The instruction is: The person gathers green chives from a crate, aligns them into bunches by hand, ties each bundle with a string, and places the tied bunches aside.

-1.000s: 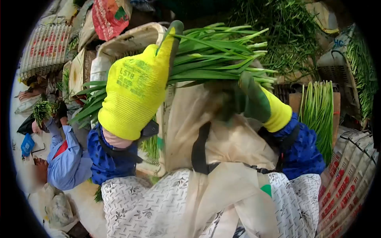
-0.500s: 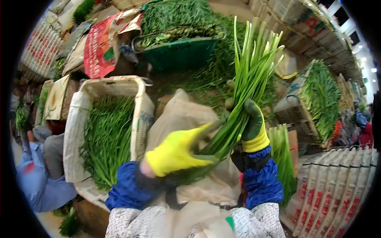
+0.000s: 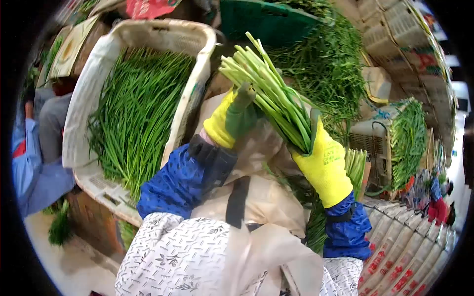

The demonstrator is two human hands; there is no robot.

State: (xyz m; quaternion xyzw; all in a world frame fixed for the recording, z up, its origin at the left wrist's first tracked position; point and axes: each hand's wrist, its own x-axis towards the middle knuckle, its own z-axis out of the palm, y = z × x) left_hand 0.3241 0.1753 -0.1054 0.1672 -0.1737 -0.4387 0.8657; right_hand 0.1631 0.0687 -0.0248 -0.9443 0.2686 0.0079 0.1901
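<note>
A bunch of long green stalks that look like garlic chives (image 3: 269, 89) is held in front of me, pale cut ends pointing up and to the left. My right hand (image 3: 321, 153), in a yellow glove with a dark green palm, wraps round the lower part of the bunch. Against the left side of the stalks, near their cut ends, my left hand (image 3: 232, 116) is closed in a matching glove, its fingertips partly hidden. The leafy ends hang down beneath my right hand, largely out of sight.
On the left stands a white plastic crate (image 3: 69, 128) with chives lying in it. A green crate (image 3: 266, 22) is at the back, with loose greens (image 3: 321, 69) beside it. Another crate of greens (image 3: 409, 143) and stacked white crates (image 3: 395, 251) are at right. A person's blue clothing (image 3: 44, 167) shows far left.
The bunch has tipped from upright toward the left. My left hand has moved from the leafy lower end up to the cut ends. The view has shifted, bringing the white crate higher.
</note>
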